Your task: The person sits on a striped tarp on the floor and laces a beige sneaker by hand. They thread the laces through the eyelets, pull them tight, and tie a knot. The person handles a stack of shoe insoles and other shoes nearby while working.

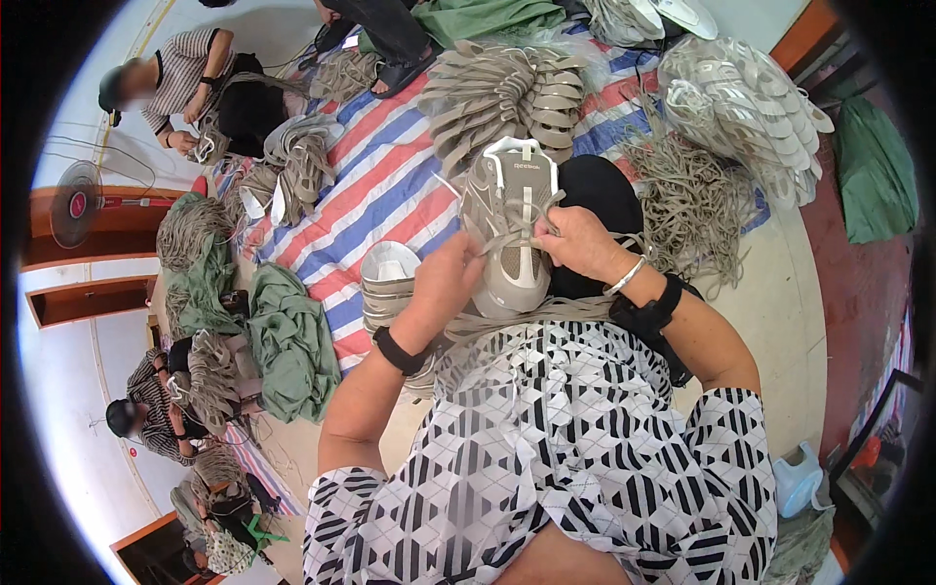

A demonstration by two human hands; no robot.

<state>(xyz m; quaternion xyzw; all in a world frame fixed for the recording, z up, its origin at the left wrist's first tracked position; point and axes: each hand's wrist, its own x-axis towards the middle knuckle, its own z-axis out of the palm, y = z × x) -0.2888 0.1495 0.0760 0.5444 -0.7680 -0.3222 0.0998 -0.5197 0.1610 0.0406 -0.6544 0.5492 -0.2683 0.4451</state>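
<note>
Taupe lace crosses the shoe in the head view, and both hands work at it: the right hand pinches it between thumb and fingers, while the left hand has its fingertips drawn narrow on a strand at the other side. Done well, this probably calls for an even, steady pull from both sides, the strands flat and untwisted and the crossing centred; a harder tug on one side could skew it. A steady shoe would help too, though what supports it underneath is hidden. It sits just beyond the patterned shirt, toe toward the wearer, upper facing up. Its body is taupe, with darker mesh at the toe, pale strips down the front and a white-edged opening. A shoe stack stands near the left forearm; loose laces lie heaped to the right.
</note>
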